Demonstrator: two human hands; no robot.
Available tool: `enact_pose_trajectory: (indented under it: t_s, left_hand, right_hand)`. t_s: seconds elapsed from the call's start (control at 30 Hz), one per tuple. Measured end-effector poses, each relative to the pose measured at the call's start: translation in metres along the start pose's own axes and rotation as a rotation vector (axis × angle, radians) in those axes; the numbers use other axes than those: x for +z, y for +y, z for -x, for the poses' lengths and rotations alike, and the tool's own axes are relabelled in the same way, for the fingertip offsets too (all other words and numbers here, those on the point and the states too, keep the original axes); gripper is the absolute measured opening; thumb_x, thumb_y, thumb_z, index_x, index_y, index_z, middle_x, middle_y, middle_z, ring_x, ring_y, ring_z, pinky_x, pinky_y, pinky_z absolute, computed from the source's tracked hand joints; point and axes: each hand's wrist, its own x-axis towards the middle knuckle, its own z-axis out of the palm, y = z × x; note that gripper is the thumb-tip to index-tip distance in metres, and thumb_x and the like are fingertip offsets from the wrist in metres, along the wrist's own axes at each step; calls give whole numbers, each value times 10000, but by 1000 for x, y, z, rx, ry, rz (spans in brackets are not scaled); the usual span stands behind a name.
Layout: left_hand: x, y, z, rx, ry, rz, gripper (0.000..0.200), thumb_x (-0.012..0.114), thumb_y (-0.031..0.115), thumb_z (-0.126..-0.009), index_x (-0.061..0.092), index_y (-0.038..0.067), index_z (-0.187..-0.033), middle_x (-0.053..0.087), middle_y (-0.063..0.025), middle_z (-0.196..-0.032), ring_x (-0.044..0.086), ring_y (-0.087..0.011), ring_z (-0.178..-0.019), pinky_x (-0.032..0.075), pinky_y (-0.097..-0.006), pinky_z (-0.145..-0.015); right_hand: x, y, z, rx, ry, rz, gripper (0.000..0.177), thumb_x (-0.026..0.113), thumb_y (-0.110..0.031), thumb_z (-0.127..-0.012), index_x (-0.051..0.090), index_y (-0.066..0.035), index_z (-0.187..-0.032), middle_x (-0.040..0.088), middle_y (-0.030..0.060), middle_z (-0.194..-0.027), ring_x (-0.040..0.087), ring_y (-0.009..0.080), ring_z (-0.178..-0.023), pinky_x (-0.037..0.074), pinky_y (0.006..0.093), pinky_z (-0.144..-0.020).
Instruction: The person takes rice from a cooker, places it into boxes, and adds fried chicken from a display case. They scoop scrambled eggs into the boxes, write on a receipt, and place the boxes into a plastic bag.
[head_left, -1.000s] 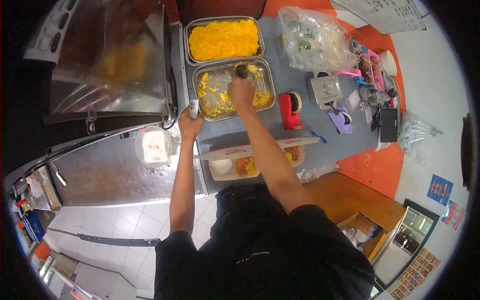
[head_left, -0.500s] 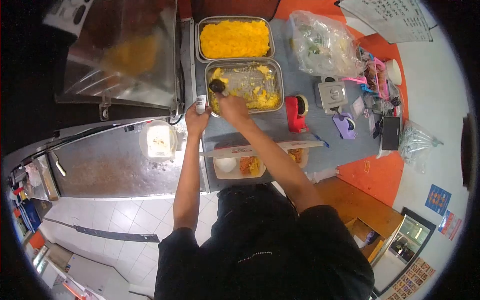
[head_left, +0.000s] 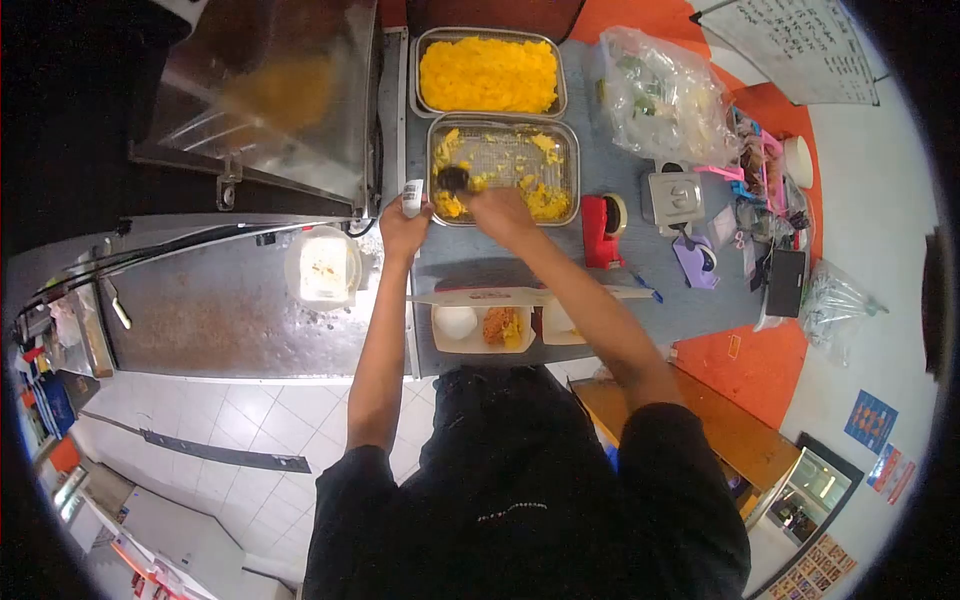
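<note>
A metal tray [head_left: 575, 165] lies in front of me, with scraps of yellow scrambled-egg-like food scattered over its bottom. My right hand [head_left: 503, 213] is closed on the handle of a dark-headed spoon [head_left: 453, 180], whose head is over the tray's left part. At the tray's near left corner, my left hand [head_left: 404, 230] pinches a white printed slip [head_left: 412, 196], its fingers close against the rim. Closer to me, an open paper food box [head_left: 485, 343] contains a white rice mound [head_left: 456, 321], an orange-brown fried piece and some yellow food. Another paper box [head_left: 562, 330] is partly covered by my right forearm.
Behind stands a second tray [head_left: 562, 80], full of yellow food. A clear plastic bag [head_left: 660, 95], red tape dispenser [head_left: 602, 230], steel lidded container [head_left: 675, 197] and purple dispenser [head_left: 695, 262] are on the right. Left are a glass-fronted cabinet [head_left: 270, 110] and a white tub [head_left: 325, 270].
The spoon and my right hand have moved slightly toward me within the tray, and the yellow scraps have shifted. My left hand stays by the corner. The whole view has shifted a little.
</note>
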Motion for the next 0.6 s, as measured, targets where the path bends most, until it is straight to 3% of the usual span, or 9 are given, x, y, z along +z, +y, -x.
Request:
enact_pose_trajectory:
  t_s: [0.03,0.17,0.23,0.27,0.33,0.47,0.57,0.6]
  left_hand:
    - [-1,-3,-1,-2,2,1,165,735,132,-783,694,51,-921,661,-20,-722,576,-78,-571,461,-241,-521]
    - [-4,-2,1,-63,-86,125,193,728,123,-784,691,62,-962,665,-8,-750,579,-62,-622,452,-225,-543]
    - [-7,5,6,-77,-115,155,208,721,117,-785,686,66,-984,665,-3,-754,577,-60,-629,447,-224,-539]
    - [-8,8,9,-122,-119,177,222,710,97,-782,678,67,-1000,663,-1,-759,578,-63,-629,446,-223,-535]
    - [-6,6,8,-160,-128,194,239,700,77,-780,670,69,-1017,661,2,-764,578,-67,-628,446,-222,-531]
    - [-4,-12,8,-59,-137,290,262,680,26,-761,661,63,-1020,662,0,-773,585,-81,-621,446,-217,-521]
    - [-4,-12,7,-80,-147,361,271,680,11,-758,660,62,-1024,667,-2,-781,588,-83,-631,448,-216,-526]
    - [-4,-12,9,-107,-151,409,276,681,9,-762,660,63,-1032,670,-4,-788,589,-84,-638,450,-217,-529]
  right_hand:
    - [-8,4,12,-121,-97,16,444,588,-77,-767,640,-160,-1200,673,135,-728,677,311,-676,530,438,-588]
    - [-24,24,30,-78,-14,-46,432,584,-75,-765,646,-136,-1189,677,136,-734,678,302,-671,534,434,-595]
    - [-10,36,21,270,173,-35,405,577,-88,-773,659,-142,-1165,676,146,-733,675,301,-664,533,436,-599]
    - [1,35,22,273,175,-39,405,577,-88,-773,659,-142,-1165,676,146,-733,675,301,-664,533,436,-599]
    - [18,27,19,130,88,-21,413,602,-84,-752,659,-129,-1159,673,161,-734,677,303,-669,530,438,-600]
    - [16,-11,28,62,40,-115,371,632,-72,-736,683,-109,-1101,669,176,-736,673,318,-676,523,447,-595]
    - [20,-5,15,-25,156,-359,292,663,-82,-763,706,-86,-1053,683,165,-739,673,264,-636,516,419,-584]
    - [30,7,6,-15,190,-599,250,662,-104,-795,713,-74,-1038,695,145,-754,648,214,-600,501,376,-553]
